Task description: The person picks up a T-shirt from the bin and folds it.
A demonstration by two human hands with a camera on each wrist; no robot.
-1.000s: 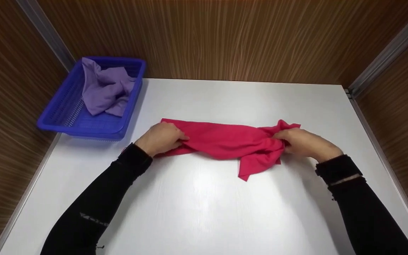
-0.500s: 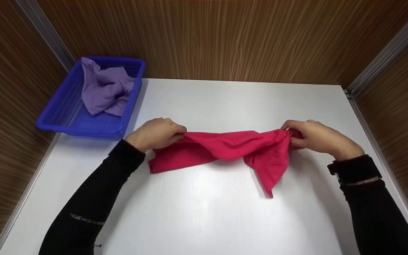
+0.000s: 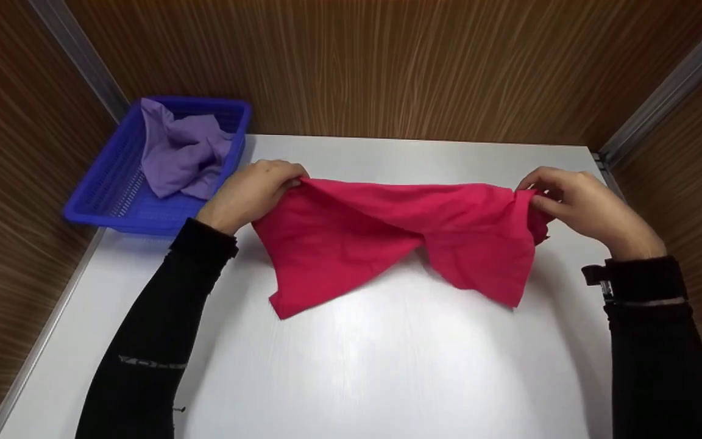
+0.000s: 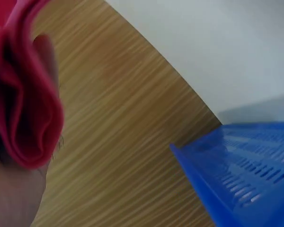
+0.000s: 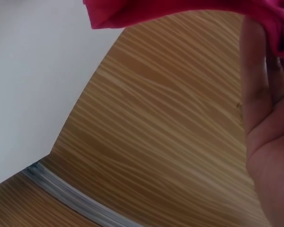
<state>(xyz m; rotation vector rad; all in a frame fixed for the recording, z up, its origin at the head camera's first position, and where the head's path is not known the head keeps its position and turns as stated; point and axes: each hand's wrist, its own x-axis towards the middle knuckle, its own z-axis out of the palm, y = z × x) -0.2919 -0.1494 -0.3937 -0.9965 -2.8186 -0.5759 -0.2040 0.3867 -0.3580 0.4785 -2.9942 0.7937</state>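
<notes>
Over the white table [image 3: 351, 378], hold the red cloth [image 3: 339, 244] gently taut between left hand [image 3: 258, 192] and right hand [image 3: 588, 204], well apart and both pinching its upper edge. Probably best to pull outward evenly, at matching height, then work loose the bunched end [image 3: 538, 222] by the right hand, likely trapping a layer.

Loads of room on the near side of the red cloth [image 3: 400, 207], white tabletop [image 3: 357, 366] between the left sleeve [image 3: 153, 329] and right sleeve [image 3: 662, 366]. Off its far left the blue basket [image 3: 144, 225] blocks you, and beyond it there's the wood-grain wall [image 3: 387, 67].
</notes>
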